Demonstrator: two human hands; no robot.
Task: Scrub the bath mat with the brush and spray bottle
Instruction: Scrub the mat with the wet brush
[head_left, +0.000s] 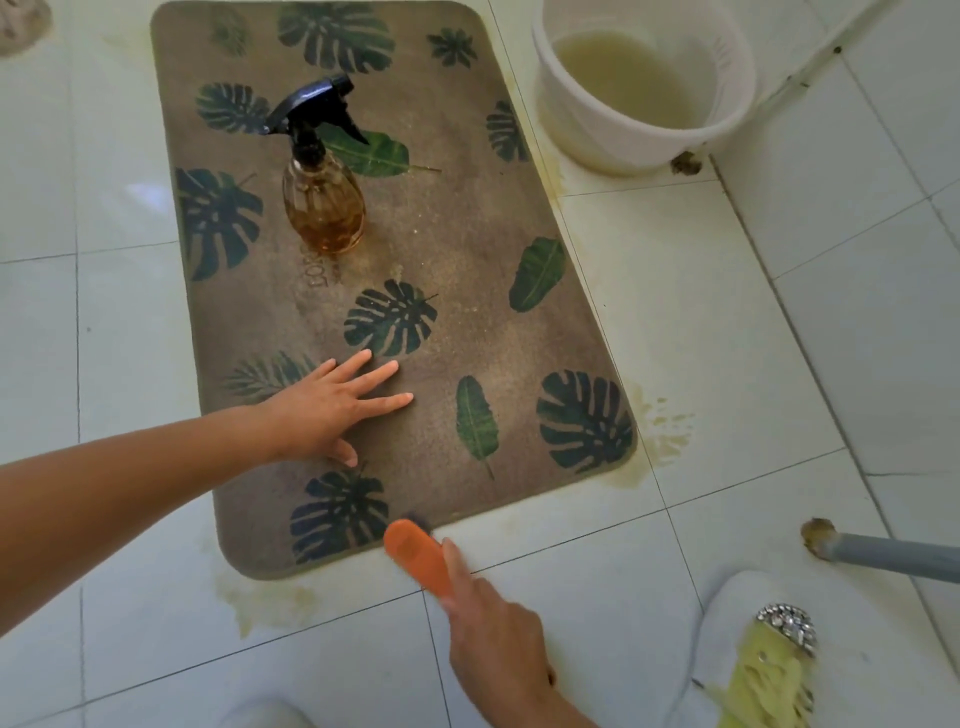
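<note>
Right hand (498, 634): grips the handle of the brush (418, 553), fingers curled round it, forefinger laid straight along its back.

Brush: orange, long and narrow. Its dark bristles point down and meet the near edge of the mat (467, 234), close to the near left corner.

Left hand (322, 410): holds nothing. It lies palm down on the mat, fingers straight and spread, in the near half, left of centre.

Mat: brown, rounded corners, printed with dark green leaves. It lies flat on the floor (727, 312), its long side running away from the person.

Bottle (322, 202): clear, part full of amber liquid, with a black trigger head. It stands upright on the far half of the mat, well apart from both hands.

Bucket (597, 140): white, holding murky yellowish water. It stands on the floor just beside the mat's far right corner.

Floor: white tiles with grey joints.

Stains (665, 426): yellowish, on the tiles along the mat's right edge and by its near corners.

Tube (893, 556): grey, its dirty end on the floor at the right.

Slipper (769, 670): yellow-green strap with sparkling stones, lower right.
</note>
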